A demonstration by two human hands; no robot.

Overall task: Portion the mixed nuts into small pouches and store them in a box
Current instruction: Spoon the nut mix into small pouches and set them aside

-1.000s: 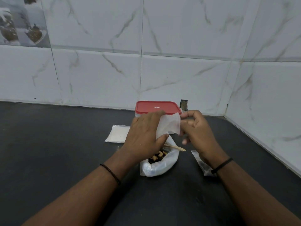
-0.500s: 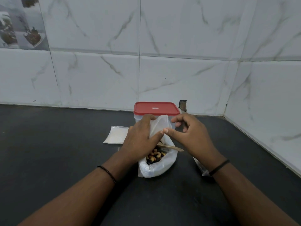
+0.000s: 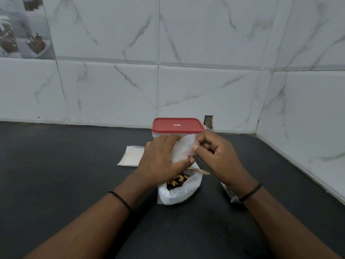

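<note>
A small clear pouch [image 3: 182,150] is held upright between both hands above the open bag of mixed nuts [image 3: 179,189]. My left hand [image 3: 160,161] grips the pouch's left side, thumb across its lower front. My right hand [image 3: 214,156] pinches the pouch's upper right edge with curled fingers. A wooden spoon [image 3: 198,171] sticks out of the nut bag to the right. Behind the hands stands a clear box with a red lid [image 3: 177,125], closed.
A flat stack of empty pouches [image 3: 130,156] lies on the dark counter [image 3: 65,174] left of my hands. Another clear pouch [image 3: 228,193] lies partly under my right wrist. Marble-tiled walls close the back and right side.
The pouch has been drawn down and its mouth gathered; my right hand moved from the pouch's top corner to its upper right edge. My left hand stayed on its side.
</note>
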